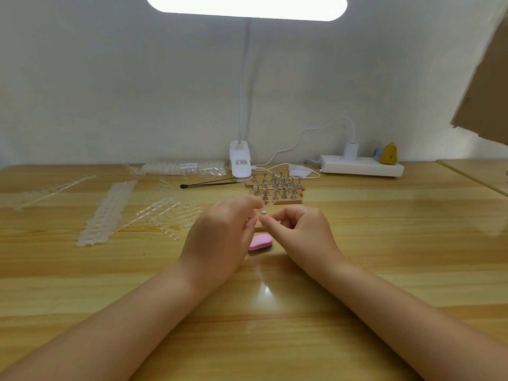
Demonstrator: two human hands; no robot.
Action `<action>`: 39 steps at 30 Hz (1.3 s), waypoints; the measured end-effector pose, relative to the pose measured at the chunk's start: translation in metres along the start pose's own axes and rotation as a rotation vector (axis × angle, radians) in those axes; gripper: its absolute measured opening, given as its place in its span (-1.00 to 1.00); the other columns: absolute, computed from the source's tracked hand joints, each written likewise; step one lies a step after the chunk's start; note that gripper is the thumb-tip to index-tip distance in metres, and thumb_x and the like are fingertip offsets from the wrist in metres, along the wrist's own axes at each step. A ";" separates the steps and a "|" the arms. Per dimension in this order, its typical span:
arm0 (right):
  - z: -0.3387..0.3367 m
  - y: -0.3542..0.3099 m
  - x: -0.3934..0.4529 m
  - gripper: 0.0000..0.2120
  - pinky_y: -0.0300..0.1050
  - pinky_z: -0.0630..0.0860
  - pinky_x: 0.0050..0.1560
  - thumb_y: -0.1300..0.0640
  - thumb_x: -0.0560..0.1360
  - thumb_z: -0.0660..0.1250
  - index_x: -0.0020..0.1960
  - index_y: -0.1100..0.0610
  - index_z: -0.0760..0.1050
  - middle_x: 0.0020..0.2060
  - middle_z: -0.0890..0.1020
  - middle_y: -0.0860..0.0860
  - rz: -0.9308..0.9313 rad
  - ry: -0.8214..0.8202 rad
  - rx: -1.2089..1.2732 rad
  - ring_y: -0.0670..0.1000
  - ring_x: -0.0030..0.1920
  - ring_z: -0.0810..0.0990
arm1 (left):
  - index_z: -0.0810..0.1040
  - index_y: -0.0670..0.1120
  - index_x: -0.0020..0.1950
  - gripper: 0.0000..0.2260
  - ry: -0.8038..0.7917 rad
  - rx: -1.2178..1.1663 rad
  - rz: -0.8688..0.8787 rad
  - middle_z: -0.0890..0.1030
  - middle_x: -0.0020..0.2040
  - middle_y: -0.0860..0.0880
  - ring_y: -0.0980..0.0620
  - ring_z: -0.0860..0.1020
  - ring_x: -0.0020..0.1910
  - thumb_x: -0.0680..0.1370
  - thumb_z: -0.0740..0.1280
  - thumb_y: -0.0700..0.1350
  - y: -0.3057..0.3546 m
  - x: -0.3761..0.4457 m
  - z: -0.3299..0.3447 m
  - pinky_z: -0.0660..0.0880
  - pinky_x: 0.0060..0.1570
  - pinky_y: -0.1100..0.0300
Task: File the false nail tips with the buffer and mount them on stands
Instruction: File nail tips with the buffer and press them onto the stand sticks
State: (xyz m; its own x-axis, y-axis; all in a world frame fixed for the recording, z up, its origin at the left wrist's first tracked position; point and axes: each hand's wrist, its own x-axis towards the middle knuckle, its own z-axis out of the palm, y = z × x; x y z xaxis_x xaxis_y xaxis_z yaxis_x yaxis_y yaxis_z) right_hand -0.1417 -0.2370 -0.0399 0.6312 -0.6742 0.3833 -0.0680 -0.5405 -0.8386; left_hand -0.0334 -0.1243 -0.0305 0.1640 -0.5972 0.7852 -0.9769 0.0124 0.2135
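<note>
My left hand (220,237) and my right hand (299,229) meet above the middle of the wooden table (384,243). Between their fingertips is a small metal stand (264,212), pinched by my right hand. My left hand pinches a clear false nail tip (268,204) right above it. The pink buffer block (260,243) lies flat on the table beneath and between the hands, touched by neither. Behind them, several metal stands (276,187) sit upright on wooden bases.
Clear strips of nail tips (107,213) and empty sprues (165,207) lie at the left. A bagged pack of tips (184,168), black tweezers (209,184), a clip lamp (240,160) and a white power strip (361,166) line the back.
</note>
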 end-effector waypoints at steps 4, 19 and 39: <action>-0.001 -0.001 0.001 -0.85 -0.31 0.46 -0.32 0.06 0.46 0.45 -0.20 0.13 0.65 -0.47 0.59 -0.08 0.110 -0.047 0.134 -0.20 -0.42 0.50 | 0.64 -0.16 -0.01 -0.80 -0.010 0.071 0.065 0.67 -0.17 -0.05 -0.08 0.63 -0.23 0.41 0.47 -0.34 0.000 0.001 -0.002 0.58 -0.21 0.01; -0.009 0.003 0.006 -0.78 -0.33 0.26 -0.51 -0.01 0.42 0.44 -0.13 0.16 0.64 -0.58 0.44 -0.15 0.174 -0.116 0.351 -0.16 -0.55 0.30 | 0.61 -0.05 0.04 -0.83 -0.011 -0.510 -0.490 0.65 -0.25 0.06 0.22 0.57 -0.33 0.49 0.42 -0.24 0.005 0.006 -0.001 0.44 -0.31 0.43; -0.016 -0.001 0.011 -0.77 -0.29 0.15 -0.50 0.04 0.51 0.28 -0.29 0.08 0.53 -0.52 0.27 -0.09 0.280 -0.600 0.906 -0.11 -0.54 0.25 | 0.59 -0.26 0.12 -0.67 -0.421 -1.442 -0.900 0.57 -0.29 -0.08 0.08 0.44 -0.37 0.36 0.36 -0.36 -0.024 0.025 -0.021 0.46 -0.37 0.28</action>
State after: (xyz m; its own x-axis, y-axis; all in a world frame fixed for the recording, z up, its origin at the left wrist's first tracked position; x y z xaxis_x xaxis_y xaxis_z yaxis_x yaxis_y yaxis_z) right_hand -0.1471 -0.2516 -0.0289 0.9685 -0.2309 0.0936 0.1669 0.3224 -0.9318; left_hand -0.0027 -0.1228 -0.0036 0.2662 -0.9639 0.0016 0.3211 0.0902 0.9427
